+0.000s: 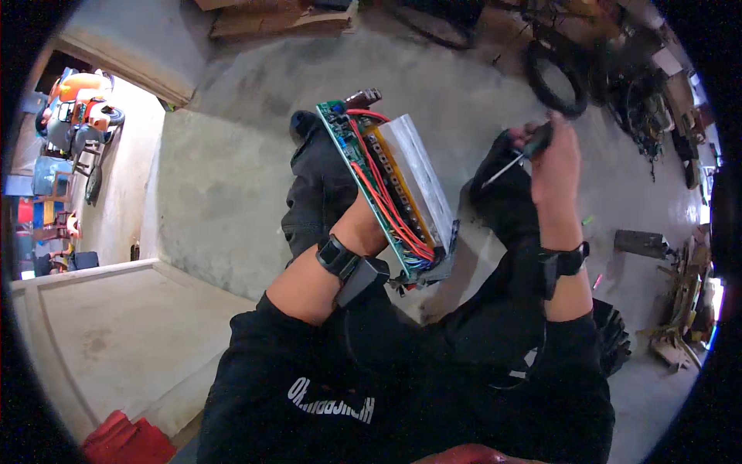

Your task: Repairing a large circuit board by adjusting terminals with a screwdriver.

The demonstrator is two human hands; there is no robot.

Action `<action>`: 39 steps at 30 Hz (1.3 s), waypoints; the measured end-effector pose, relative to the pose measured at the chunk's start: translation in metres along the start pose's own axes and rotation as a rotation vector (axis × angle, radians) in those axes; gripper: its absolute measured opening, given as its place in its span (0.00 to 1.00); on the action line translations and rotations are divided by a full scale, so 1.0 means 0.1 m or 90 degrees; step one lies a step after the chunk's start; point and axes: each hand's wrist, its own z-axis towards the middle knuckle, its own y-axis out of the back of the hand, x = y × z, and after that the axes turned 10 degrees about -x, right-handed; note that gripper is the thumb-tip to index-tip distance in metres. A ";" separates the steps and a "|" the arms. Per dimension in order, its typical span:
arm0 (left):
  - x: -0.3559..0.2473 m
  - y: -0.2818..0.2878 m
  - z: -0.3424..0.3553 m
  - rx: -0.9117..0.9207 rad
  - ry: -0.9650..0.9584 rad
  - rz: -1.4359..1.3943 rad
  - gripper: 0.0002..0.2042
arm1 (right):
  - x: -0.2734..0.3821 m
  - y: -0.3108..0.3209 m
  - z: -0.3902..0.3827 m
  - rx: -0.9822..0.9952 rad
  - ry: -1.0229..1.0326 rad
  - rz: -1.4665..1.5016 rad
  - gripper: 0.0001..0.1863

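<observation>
A long green circuit board (342, 139) with red wires, a yellow strip and a pale metal heat-sink block (425, 182) rests at a slant in my left hand (363, 213), whose fingers are hidden beneath it. To its right, my right hand (555, 166) grips a screwdriver by its dark handle (535, 141), the silver shaft (502, 168) pointing down-left, apart from the board. Both wrists wear black straps with boxy devices. My dark-clad legs and feet are below and behind the hands.
Grey floor (232, 170) surrounds me. A doorway at left shows an orange scooter (81, 100). Tyres (572, 104), cardboard (286, 19) and clutter line the back and right. A grey metal block (638, 242) lies at right, a red cloth (127, 441) at lower left.
</observation>
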 end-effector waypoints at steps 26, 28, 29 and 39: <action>-0.36 0.07 -0.78 -0.232 -0.205 1.351 0.24 | -3.84 1.30 -0.26 0.126 -0.077 -0.925 0.24; -0.34 0.13 -0.78 -0.291 -0.135 1.206 0.27 | -3.85 1.26 -0.31 0.140 -0.085 -0.913 0.23; -0.34 0.15 -0.79 -0.314 -0.113 1.154 0.28 | -3.81 1.22 -0.29 0.156 -0.092 -0.895 0.22; -0.28 -0.03 -0.62 -0.180 -0.187 1.307 0.25 | -4.00 1.24 -0.28 0.233 0.026 -0.931 0.11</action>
